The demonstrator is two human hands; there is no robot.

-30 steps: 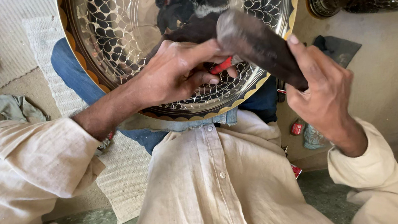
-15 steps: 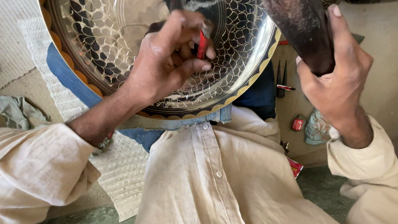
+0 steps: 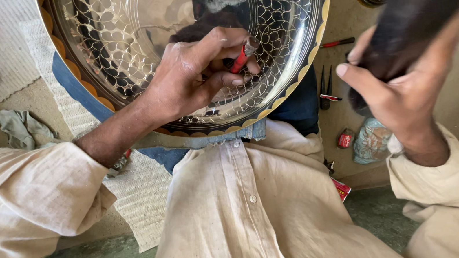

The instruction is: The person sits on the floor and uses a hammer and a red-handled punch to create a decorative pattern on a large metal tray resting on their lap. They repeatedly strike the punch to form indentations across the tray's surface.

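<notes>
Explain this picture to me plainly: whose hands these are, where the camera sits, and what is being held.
The camera sits on the person's head and looks down, so you see their own cream shirt and both arms. A large shiny metal tray with a cut scale pattern rests on their lap. The left hand pinches a small red-handled tool with its tip against the tray. The right hand grips a dark, blurred mallet-like tool, raised off the tray. Small pliers and a grey rag lie on the floor nearby.

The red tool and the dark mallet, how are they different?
The red tool is thin and sharp in view, pinched by the left hand against the tray. The dark mallet is thick and blurred, raised off the tray in the right hand. Each is held in one hand.
</notes>
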